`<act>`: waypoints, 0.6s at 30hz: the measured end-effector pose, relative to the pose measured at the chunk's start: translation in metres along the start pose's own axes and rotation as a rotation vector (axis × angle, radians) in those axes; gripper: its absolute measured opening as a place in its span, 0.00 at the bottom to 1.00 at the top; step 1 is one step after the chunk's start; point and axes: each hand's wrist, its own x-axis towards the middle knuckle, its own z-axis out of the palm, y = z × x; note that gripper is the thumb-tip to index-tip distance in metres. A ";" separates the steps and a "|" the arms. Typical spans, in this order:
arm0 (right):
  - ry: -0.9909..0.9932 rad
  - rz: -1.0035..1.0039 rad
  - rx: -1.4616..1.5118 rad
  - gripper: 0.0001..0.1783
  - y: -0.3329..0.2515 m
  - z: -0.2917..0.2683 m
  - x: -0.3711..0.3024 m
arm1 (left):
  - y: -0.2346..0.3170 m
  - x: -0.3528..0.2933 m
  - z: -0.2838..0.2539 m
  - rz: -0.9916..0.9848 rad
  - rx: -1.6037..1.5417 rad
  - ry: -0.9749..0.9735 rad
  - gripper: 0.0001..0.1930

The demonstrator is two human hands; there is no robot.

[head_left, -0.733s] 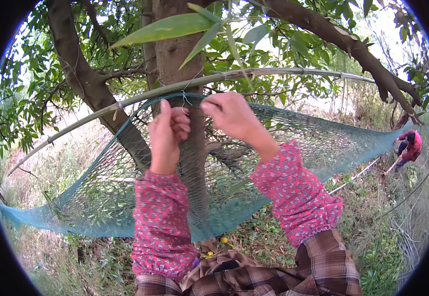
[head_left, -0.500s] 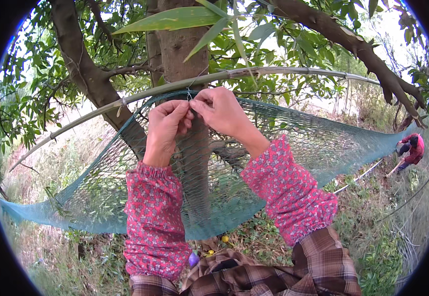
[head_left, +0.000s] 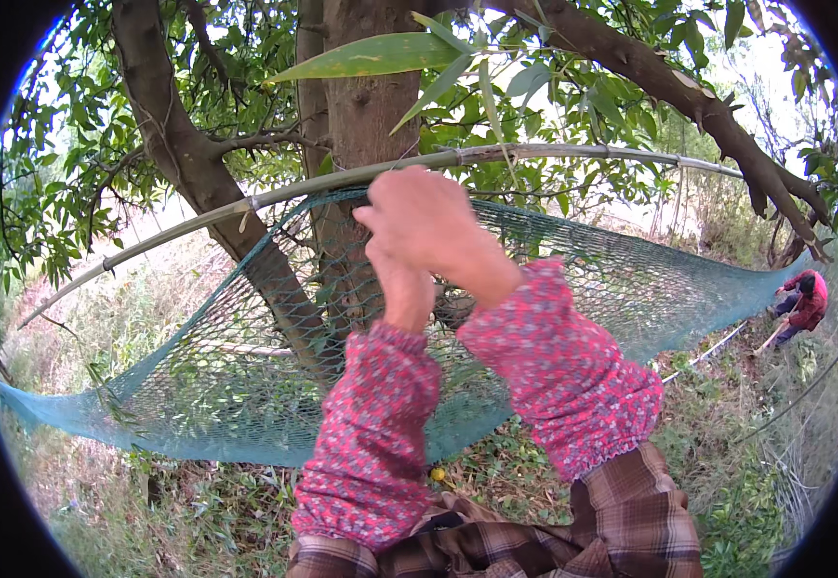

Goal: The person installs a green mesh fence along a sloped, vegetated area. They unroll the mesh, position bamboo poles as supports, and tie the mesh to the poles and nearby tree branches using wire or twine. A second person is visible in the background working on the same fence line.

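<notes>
A green mesh net [head_left: 216, 405] hangs from a curved bamboo pole [head_left: 293, 189] in front of a tree trunk [head_left: 366, 116]. Both my hands are together at the net's top edge, just under the pole. My right hand [head_left: 428, 220], blurred and with fingers curled in, covers most of my left hand [head_left: 405, 289]. The left fingers are hidden behind it, and whatever lies between the hands is out of sight. Flowered pink sleeve covers [head_left: 375, 433] reach to both wrists.
Thick branches [head_left: 183, 144] fork left and right of the trunk. A long bamboo leaf [head_left: 371, 58] hangs above the pole. At the far right a person in red [head_left: 806, 301] bends over a pole. Yellow fruit [head_left: 437, 474] lies on the grassy ground.
My left hand has shifted right and behind my right hand; before, both pinched at a thin tie beneath the pole. The view has moved slightly, so the tree sits further right.
</notes>
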 end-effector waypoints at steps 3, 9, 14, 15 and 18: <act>0.139 0.181 0.156 0.14 0.020 -0.006 -0.009 | 0.050 -0.012 -0.009 -0.107 0.484 0.001 0.14; 0.119 0.066 0.388 0.12 0.044 0.025 -0.014 | 0.101 0.013 -0.004 -0.259 0.534 -0.051 0.15; 0.126 0.095 0.410 0.10 0.033 0.011 -0.002 | 0.078 0.023 -0.018 -0.236 0.505 -0.116 0.09; 0.125 0.153 0.357 0.10 0.025 0.007 0.001 | 0.067 0.023 -0.019 -0.131 0.506 -0.104 0.08; 0.025 0.074 0.003 0.07 -0.014 0.012 0.008 | 0.017 0.017 -0.006 0.017 0.153 -0.005 0.09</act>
